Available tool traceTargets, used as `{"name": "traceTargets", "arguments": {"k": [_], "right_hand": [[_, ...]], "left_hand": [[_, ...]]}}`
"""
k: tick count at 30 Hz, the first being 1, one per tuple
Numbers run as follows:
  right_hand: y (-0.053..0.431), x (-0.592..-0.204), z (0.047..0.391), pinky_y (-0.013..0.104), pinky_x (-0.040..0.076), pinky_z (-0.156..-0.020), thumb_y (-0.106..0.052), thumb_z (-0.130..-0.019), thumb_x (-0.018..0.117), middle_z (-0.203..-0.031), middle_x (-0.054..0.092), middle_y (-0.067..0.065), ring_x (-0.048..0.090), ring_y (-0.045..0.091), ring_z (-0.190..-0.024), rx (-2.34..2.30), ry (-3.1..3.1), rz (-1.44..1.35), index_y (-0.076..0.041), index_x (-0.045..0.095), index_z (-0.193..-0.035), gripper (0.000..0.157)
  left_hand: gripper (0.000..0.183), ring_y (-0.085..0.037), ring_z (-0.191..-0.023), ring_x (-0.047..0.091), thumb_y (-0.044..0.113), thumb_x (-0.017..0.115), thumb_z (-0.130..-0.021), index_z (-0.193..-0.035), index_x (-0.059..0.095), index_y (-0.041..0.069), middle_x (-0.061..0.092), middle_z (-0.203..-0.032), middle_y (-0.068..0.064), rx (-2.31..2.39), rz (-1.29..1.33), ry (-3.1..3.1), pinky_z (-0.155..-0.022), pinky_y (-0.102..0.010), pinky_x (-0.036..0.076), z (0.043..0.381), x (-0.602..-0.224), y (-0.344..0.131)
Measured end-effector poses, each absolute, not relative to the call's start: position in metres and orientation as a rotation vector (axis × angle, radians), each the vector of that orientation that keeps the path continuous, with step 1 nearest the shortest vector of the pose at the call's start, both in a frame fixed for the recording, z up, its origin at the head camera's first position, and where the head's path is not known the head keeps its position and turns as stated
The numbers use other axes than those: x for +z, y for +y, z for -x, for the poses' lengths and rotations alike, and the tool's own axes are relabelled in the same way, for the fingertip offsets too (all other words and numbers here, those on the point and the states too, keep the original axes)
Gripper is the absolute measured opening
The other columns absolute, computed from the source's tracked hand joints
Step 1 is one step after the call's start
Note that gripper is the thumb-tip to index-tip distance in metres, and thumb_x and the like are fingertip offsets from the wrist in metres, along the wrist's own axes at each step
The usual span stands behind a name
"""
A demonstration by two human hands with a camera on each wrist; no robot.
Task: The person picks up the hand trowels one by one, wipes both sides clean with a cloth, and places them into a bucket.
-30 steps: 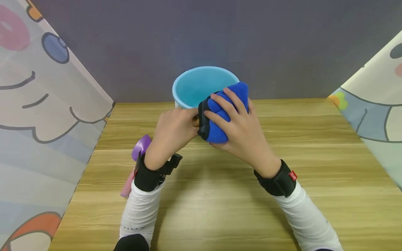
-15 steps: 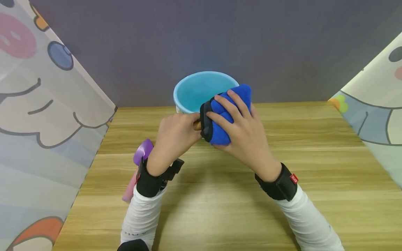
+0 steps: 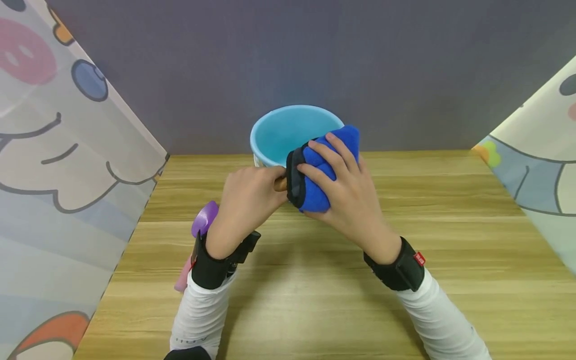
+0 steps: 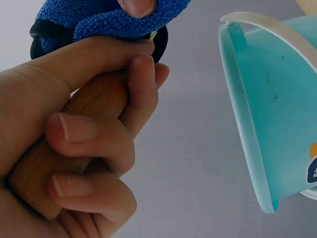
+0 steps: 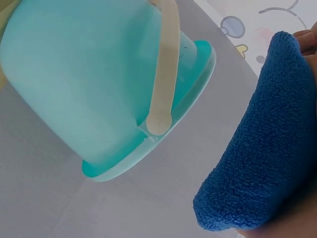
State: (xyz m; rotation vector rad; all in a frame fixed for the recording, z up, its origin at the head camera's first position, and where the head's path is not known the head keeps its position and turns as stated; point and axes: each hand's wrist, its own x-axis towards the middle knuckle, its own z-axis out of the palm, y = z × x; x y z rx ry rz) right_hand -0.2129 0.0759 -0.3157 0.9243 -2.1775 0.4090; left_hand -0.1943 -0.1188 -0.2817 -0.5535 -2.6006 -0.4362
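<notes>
My left hand (image 3: pixel 252 195) grips a wooden handle (image 4: pixel 99 99), its fingers curled round it in the left wrist view. A blue terry cloth with black edging (image 3: pixel 315 195) is folded over the far end of that handle, so whatever the handle carries is hidden. From the right side, my right hand (image 3: pixel 351 200) holds the cloth, fingers spread across its top. The right wrist view shows the cloth's lower side (image 5: pixel 257 144). Both hands are raised above the table, just in front of a light blue bucket (image 3: pixel 292 127).
The bucket has a pale carrying handle (image 5: pixel 166 69) and stands at the table's back edge by a grey wall (image 3: pixel 360 60). Left of my left wrist lies a purple-headed thing (image 3: pixel 204 218) with a pink handle (image 3: pixel 182 281), partly covered by my arm. Cartoon-printed panels (image 3: pixel 90 150) flank the wooden table (image 3: pixel 306 310).
The whole head view has shifted slightly, with the bucket and hands a little lower in it. Both hands keep the same hold on the wooden handle and the cloth.
</notes>
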Motion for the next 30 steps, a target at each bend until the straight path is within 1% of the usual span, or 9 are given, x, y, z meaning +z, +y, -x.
{"name": "traceTargets", "arguments": {"k": [5,11,14,18,20,25,27,30], "right_hand": [[0.079,-0.315,0.212,0.069,0.036,-0.104,-0.047,-0.058,0.087,-0.144,0.048,0.015,0.029,0.034,-0.142,0.442,-2.184,-0.909,-0.017,0.061,-0.124,0.077],[0.081,-0.313,0.210,0.068,0.037,-0.104,-0.047,-0.059,0.086,-0.144,0.048,0.014,0.029,0.034,-0.141,0.429,-2.183,-0.910,-0.018,0.061,-0.123,0.075],[0.082,-0.311,0.208,0.068,0.038,-0.103,-0.048,-0.059,0.086,-0.144,0.048,0.014,0.029,0.034,-0.142,0.412,-2.186,-0.908,-0.018,0.062,-0.123,0.074],[0.082,-0.311,0.207,0.069,0.040,-0.101,-0.046,-0.057,0.088,-0.144,0.049,0.015,0.030,0.035,-0.141,0.415,-2.190,-0.908,-0.018,0.062,-0.122,0.076],[0.083,-0.311,0.207,0.070,0.040,-0.100,-0.045,-0.056,0.088,-0.144,0.049,0.015,0.030,0.035,-0.140,0.421,-2.191,-0.909,-0.017,0.062,-0.122,0.076],[0.086,-0.311,0.209,0.069,0.040,-0.101,-0.042,-0.056,0.089,-0.143,0.048,0.016,0.032,0.035,-0.139,0.447,-2.173,-0.906,-0.017,0.062,-0.122,0.075],[0.087,-0.310,0.210,0.068,0.041,-0.101,-0.041,-0.057,0.088,-0.143,0.049,0.016,0.033,0.035,-0.139,0.461,-2.169,-0.904,-0.016,0.062,-0.121,0.074],[0.088,-0.309,0.209,0.065,0.041,-0.103,-0.041,-0.059,0.087,-0.142,0.049,0.017,0.035,0.035,-0.138,0.491,-2.173,-0.903,-0.016,0.063,-0.120,0.070]], "left_hand": [[0.028,-0.016,-0.045,0.044,0.032,0.073,-0.082,-0.063,0.060,0.016,0.043,-0.051,0.002,-0.419,0.571,-2.564,-0.041,-0.028,0.029,0.191,-0.281,-0.117],[0.031,-0.016,-0.044,0.044,0.035,0.074,-0.080,-0.063,0.058,0.016,0.043,-0.050,0.003,-0.370,0.577,-2.534,-0.039,-0.028,0.030,0.186,-0.280,-0.116],[0.030,-0.015,-0.043,0.043,0.035,0.074,-0.081,-0.063,0.057,0.017,0.041,-0.050,0.003,-0.369,0.573,-2.523,-0.039,-0.028,0.028,0.185,-0.280,-0.116],[0.031,-0.015,-0.043,0.040,0.036,0.072,-0.082,-0.062,0.057,0.018,0.037,-0.050,0.004,-0.375,0.568,-2.507,-0.039,-0.027,0.024,0.184,-0.281,-0.117],[0.028,-0.015,-0.042,0.038,0.033,0.072,-0.082,-0.062,0.058,0.018,0.035,-0.051,0.004,-0.378,0.566,-2.499,-0.040,-0.026,0.021,0.184,-0.281,-0.118],[0.022,-0.014,-0.043,0.033,0.019,0.067,-0.080,-0.061,0.056,0.016,0.030,-0.052,0.005,-0.374,0.569,-2.503,-0.043,-0.024,0.016,0.183,-0.280,-0.120],[0.021,-0.013,-0.043,0.032,0.017,0.066,-0.079,-0.061,0.055,0.016,0.030,-0.053,0.005,-0.369,0.571,-2.507,-0.043,-0.024,0.016,0.182,-0.279,-0.121],[0.022,-0.013,-0.043,0.032,0.018,0.067,-0.079,-0.061,0.054,0.016,0.030,-0.053,0.005,-0.370,0.573,-2.505,-0.043,-0.024,0.016,0.182,-0.278,-0.122]]}}
